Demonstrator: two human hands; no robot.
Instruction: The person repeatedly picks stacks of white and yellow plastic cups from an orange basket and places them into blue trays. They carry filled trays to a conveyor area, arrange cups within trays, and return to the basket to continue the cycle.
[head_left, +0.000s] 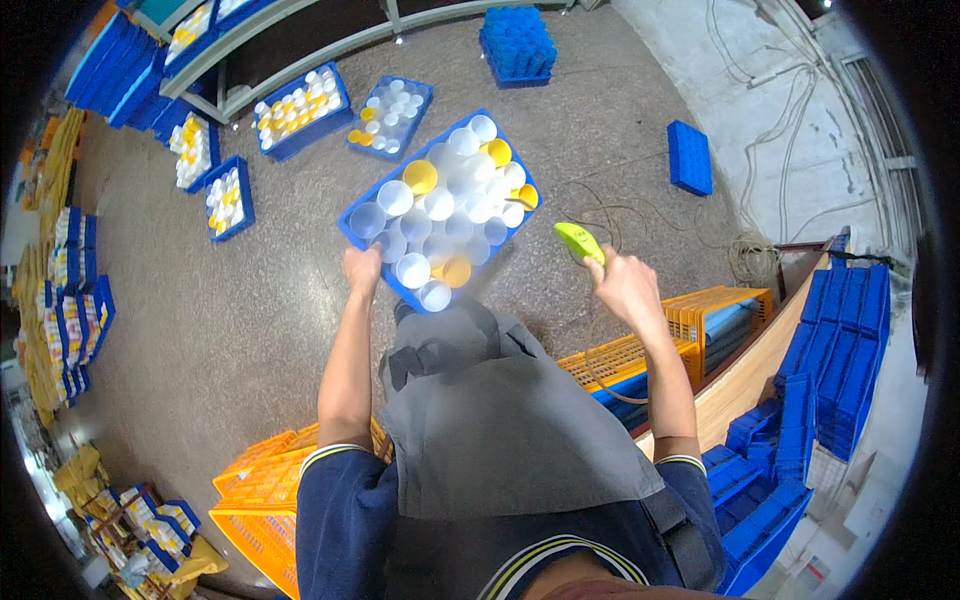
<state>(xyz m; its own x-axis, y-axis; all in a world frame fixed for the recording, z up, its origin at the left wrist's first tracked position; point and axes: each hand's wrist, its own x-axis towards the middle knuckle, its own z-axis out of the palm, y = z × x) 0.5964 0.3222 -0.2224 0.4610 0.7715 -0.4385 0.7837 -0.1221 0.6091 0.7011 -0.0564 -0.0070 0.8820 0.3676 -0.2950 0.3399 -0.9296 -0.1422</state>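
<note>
Blue crate [420,158] of white and yellow cups [438,204] has the left hand [362,268] gripping its edge; the right hand [628,290] grasps a green tool [578,242]

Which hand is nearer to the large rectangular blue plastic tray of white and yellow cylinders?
Left. The left hand grips the tray at its left edge; the right hand is apart, off to the right.

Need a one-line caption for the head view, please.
Left hand grips a blue crate of white and yellow cylinders while the right hand holds a lime-green handheld tool.
</note>
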